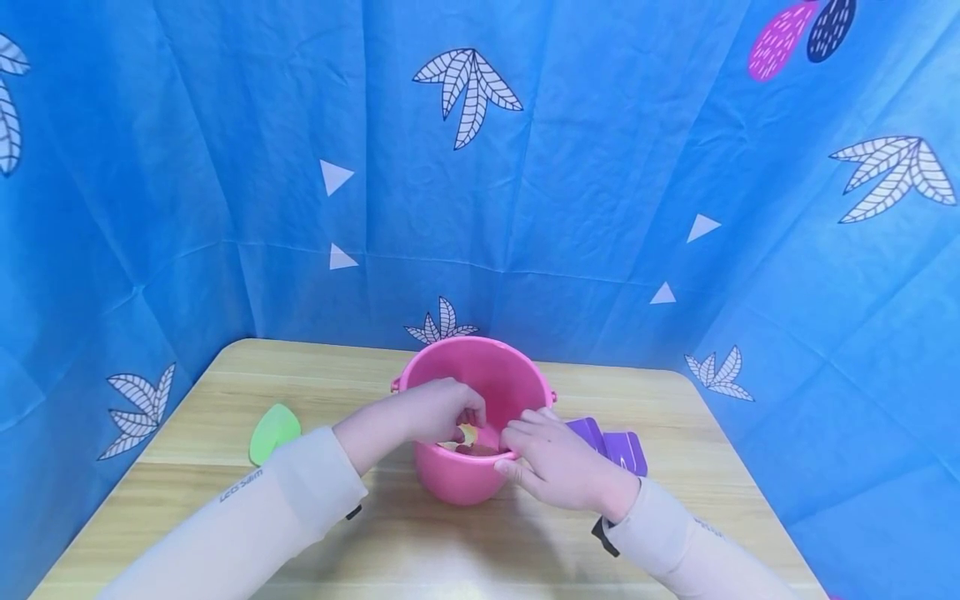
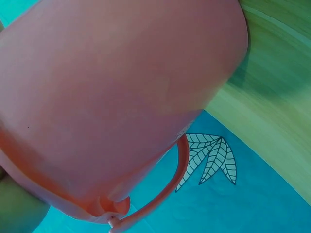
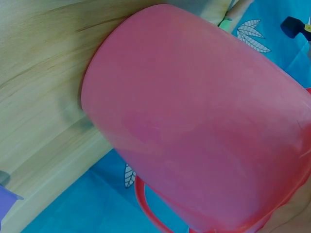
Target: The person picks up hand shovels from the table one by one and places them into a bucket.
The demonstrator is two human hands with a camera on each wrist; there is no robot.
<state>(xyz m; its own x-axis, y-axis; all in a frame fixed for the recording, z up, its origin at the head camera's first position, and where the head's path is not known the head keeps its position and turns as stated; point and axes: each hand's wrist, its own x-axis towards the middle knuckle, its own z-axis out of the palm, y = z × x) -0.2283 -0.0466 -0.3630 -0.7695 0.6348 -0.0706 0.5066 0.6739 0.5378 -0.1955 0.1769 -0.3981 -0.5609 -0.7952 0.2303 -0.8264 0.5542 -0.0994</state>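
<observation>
A pink bucket [image 1: 457,482] stands at the middle of the table, its opening facing up and toward me. My left hand [image 1: 438,410] reaches over the rim from the left, with bent fingers inside. Beside those fingers lie a yellowish piece [image 1: 468,434] and a brownish piece [image 1: 477,450]; whether the fingers pinch either is not clear. My right hand [image 1: 562,467] grips the near right rim, thumb outside and fingers curled inside, where the fingertips are hidden. Both wrist views mostly show the bucket wall [image 2: 112,87], with the curved handle [image 2: 181,165] behind it.
A light green, leaf-shaped toy piece [image 1: 275,433] lies on the table [image 1: 337,371] to the left, partly behind my left sleeve. Purple pieces [image 1: 625,452] lie right of the bucket, behind my right hand. A blue patterned cloth [image 1: 465,208] hangs around the table's back and sides.
</observation>
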